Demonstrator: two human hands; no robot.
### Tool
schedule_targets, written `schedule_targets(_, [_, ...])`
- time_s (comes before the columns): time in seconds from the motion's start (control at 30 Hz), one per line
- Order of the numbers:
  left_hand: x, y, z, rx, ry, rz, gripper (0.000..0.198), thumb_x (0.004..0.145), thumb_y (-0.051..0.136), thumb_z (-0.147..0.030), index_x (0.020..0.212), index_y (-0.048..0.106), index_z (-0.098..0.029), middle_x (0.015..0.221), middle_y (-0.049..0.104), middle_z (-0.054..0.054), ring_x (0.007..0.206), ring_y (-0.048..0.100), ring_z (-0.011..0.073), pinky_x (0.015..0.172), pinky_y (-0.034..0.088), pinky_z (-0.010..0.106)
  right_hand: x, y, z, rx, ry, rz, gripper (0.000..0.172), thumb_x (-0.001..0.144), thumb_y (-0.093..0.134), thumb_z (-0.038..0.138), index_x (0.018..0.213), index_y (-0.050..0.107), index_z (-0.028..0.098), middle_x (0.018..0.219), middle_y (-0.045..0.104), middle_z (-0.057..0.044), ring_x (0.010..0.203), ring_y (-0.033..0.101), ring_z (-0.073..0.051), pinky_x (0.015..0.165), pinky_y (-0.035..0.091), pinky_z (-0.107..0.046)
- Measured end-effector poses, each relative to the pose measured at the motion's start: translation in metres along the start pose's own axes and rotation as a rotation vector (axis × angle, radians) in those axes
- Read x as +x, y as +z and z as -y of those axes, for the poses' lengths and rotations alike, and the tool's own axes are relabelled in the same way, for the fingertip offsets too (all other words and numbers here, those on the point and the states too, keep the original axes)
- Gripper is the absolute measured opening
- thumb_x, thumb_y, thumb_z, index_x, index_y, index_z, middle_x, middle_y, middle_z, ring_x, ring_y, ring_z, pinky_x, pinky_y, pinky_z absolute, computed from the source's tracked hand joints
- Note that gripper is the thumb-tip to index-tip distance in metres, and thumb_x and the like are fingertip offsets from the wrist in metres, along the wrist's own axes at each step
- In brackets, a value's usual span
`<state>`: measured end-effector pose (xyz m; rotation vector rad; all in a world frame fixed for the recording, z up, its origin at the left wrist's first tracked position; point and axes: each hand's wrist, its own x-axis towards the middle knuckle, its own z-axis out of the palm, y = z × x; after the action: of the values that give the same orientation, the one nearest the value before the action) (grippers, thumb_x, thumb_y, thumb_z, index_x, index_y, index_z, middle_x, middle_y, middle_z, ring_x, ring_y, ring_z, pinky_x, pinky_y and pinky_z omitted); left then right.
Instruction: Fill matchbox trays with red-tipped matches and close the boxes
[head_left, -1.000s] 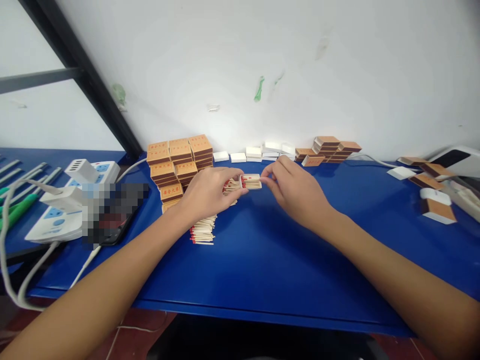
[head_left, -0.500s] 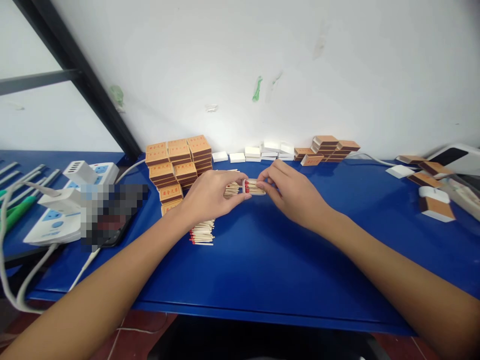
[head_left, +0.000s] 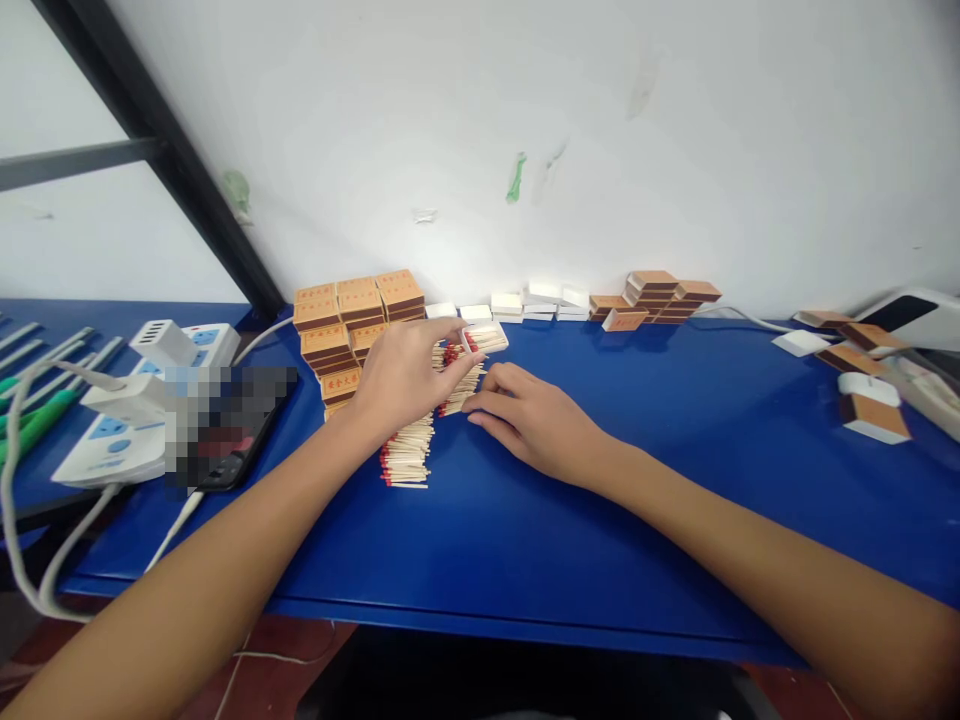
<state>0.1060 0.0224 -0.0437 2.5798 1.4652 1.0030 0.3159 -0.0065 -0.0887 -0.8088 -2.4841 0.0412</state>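
Note:
My left hand (head_left: pixel 401 375) is raised a little above the blue table (head_left: pixel 570 530) and pinches a small white matchbox tray (head_left: pixel 484 340) filled with red-tipped matches. My right hand (head_left: pixel 529 420) lies low on the table with its fingertips at a heap of loose matches (head_left: pixel 409 455), fingers stretched toward them. Behind my left hand stands a stack of orange matchboxes (head_left: pixel 352 320).
A row of white inner trays (head_left: pixel 525 303) and a pile of brown sleeves (head_left: pixel 660 297) line the wall. More boxes (head_left: pixel 870 415) lie at the right. A white power strip (head_left: pixel 150 390), a phone and cables sit at the left.
My left hand has lifted the filled tray up and back toward the wall. My right hand has let go of it and dropped left to the loose matches.

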Motion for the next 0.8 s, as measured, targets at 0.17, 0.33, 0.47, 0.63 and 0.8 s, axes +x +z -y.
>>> schedule_targets(0.17, [-0.001, 0.0003, -0.0008, 0.001, 0.003, 0.016, 0.028, 0.094, 0.069, -0.042, 0.113, 0.076, -0.022, 0.098, 0.08, 0.003, 0.073, 0.069, 0.0193, 0.067, 0.044, 0.03, 0.0014, 0.0055, 0.0013, 0.032, 0.021, 0.006, 0.018, 0.105, 0.053, 0.024, 0.106, 0.069, 0.017, 0.099, 0.062, -0.009, 0.097, 0.06, -0.024, 0.083, 0.053, -0.037])
schedule_targets(0.33, [-0.0019, 0.0021, 0.0008, 0.001, 0.025, 0.008, 0.029, 0.095, 0.069, -0.044, 0.113, 0.074, -0.021, 0.099, 0.08, 0.004, 0.077, 0.071, 0.0202, 0.067, 0.043, 0.03, 0.0025, 0.0054, 0.0015, 0.096, 0.053, -0.014, 0.015, 0.104, 0.054, 0.023, 0.108, 0.067, 0.017, 0.102, 0.063, -0.01, 0.096, 0.062, -0.023, 0.085, 0.054, -0.037])
schedule_targets(0.47, [-0.0021, 0.0029, 0.0013, -0.001, 0.04, -0.003, 0.029, 0.094, 0.069, -0.043, 0.112, 0.074, -0.021, 0.096, 0.08, 0.003, 0.076, 0.07, 0.02, 0.066, 0.043, 0.03, 0.003, 0.0062, 0.0015, 0.112, 0.06, -0.018, 0.014, 0.104, 0.054, 0.023, 0.106, 0.067, 0.018, 0.101, 0.063, -0.01, 0.096, 0.062, -0.023, 0.084, 0.053, -0.038])
schedule_targets(0.63, [-0.0021, 0.0028, 0.0009, 0.003, 0.034, 0.002, 0.029, 0.094, 0.069, -0.043, 0.112, 0.075, -0.021, 0.094, 0.079, 0.003, 0.075, 0.07, 0.0198, 0.065, 0.042, 0.03, 0.0026, 0.006, 0.0001, 0.158, 0.084, -0.02, 0.01, 0.103, 0.056, 0.021, 0.101, 0.066, 0.019, 0.101, 0.062, -0.008, 0.091, 0.061, -0.021, 0.081, 0.053, -0.035])
schedule_targets(0.8, [-0.002, 0.0048, 0.0012, 0.011, 0.045, 0.009, 0.03, 0.094, 0.07, -0.045, 0.11, 0.075, -0.021, 0.088, 0.078, 0.003, 0.072, 0.069, 0.0198, 0.062, 0.041, 0.03, 0.0049, 0.007, -0.0019, 0.17, 0.121, -0.023, 0.004, 0.1, 0.061, 0.019, 0.099, 0.065, 0.019, 0.1, 0.062, -0.007, 0.09, 0.061, -0.02, 0.081, 0.052, -0.035])
